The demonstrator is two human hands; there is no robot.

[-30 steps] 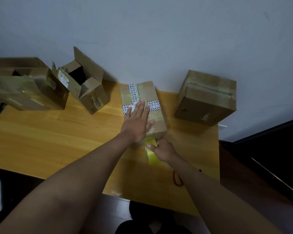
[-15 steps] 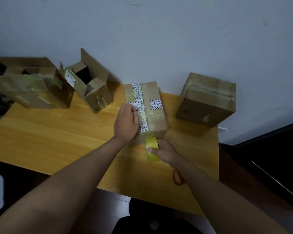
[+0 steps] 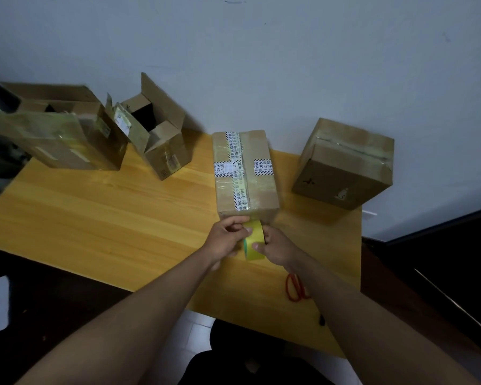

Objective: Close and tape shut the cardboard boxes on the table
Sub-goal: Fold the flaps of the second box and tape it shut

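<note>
Yellow-green tape [image 3: 253,240], a wide roll standing on edge, sits between both hands just in front of the near end of the middle box [image 3: 246,173]. The right hand [image 3: 278,247] grips the roll from its right side, fingers curled round the rim and thumb across the front. The left hand [image 3: 225,240] meets it from the other side, its fingers [image 3: 238,219] bent over the top of the roll near the box's lower edge and its thumb pressed to the roll; whether it pinches a loose tape end cannot be told.

The middle box is a long brown cardboard block with closed flaps, lying lengthwise on the table [image 3: 95,218]. A glossy clear strip runs down its seam, over a printed white tape with black characters and hatched edges, and a second printed band crosses it.

To the right, well apart, a squarer closed box [image 3: 345,165] stands tilted against the pale wall [image 3: 289,65], a shiny clear strip along its top seam. To the left, a small open box [image 3: 156,134] has its flaps raised and a dark hollow inside. Beside that, at the table's left end, a larger open box [image 3: 56,134] has creased, film-covered flaps.

The table is smooth honey-coloured wood with a straight grain. Red scissors [image 3: 296,287] lie on it near the right forearm, partly hidden.
</note>
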